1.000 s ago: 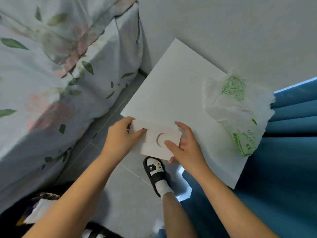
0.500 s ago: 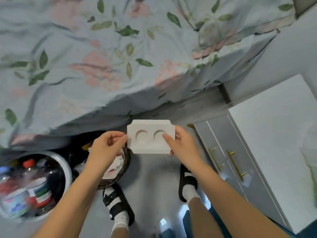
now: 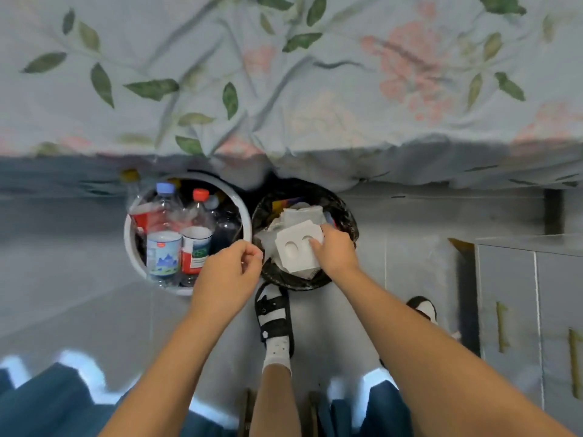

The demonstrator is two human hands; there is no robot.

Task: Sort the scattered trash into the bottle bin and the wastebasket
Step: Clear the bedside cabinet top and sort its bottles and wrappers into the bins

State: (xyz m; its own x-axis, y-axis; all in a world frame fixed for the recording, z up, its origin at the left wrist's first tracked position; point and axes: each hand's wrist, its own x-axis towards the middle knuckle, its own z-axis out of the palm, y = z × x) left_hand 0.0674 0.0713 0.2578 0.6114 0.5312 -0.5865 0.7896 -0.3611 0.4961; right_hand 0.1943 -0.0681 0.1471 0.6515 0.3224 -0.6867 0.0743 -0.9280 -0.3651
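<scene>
Held flat white cardboard insert (image 3: 298, 249), two round cutouts, over black-lined wastebasket (image 3: 344, 216) in right hand (image 3: 336, 252), fingers pinching its edge. Left hand (image 3: 232, 272) just beside, loosely curled, empty. Looked light, stiff; best gripped by an edge.

A matt white card insert (image 3: 298, 249) with two round cut-outs looks like smooth moulded paper pulp. It lies on crumpled white paper (image 3: 301, 212) inside a wastebasket (image 3: 342, 212) lined with glossy, wrinkled black plastic. Beside it, a smooth white plastic bin (image 3: 132, 247) holds clear, shiny plastic bottles (image 3: 164, 228) with paper-like labels and matt coloured caps. The bedspread (image 3: 284, 74) above is soft, creased cloth with a printed floral pattern. The floor (image 3: 328, 326) looks like smooth grey tile. The cabinet (image 3: 533, 304) handles appear brushed brass-coloured metal.
</scene>
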